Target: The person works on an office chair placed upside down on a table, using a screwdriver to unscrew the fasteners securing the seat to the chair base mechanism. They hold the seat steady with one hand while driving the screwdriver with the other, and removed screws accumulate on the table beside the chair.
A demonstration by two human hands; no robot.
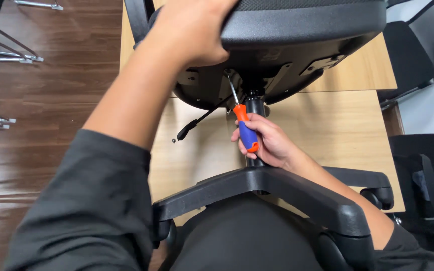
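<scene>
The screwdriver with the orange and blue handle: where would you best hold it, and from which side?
Best by the fat orange-and-blue handle of the screwdriver, coming from below, nearest the person, as the right hand grips it now. The thin metal shaft points up into the underside of the chair seat, so only the handle end is free.

Matt black plastic chair base [297,188] below right hand [269,143], glossy orange-blue screwdriver [244,128] handle with bright metal shaft in it, mesh-cloth seat [302,20] under left hand [189,32], smooth pale wood tabletop [337,130] beyond.
</scene>
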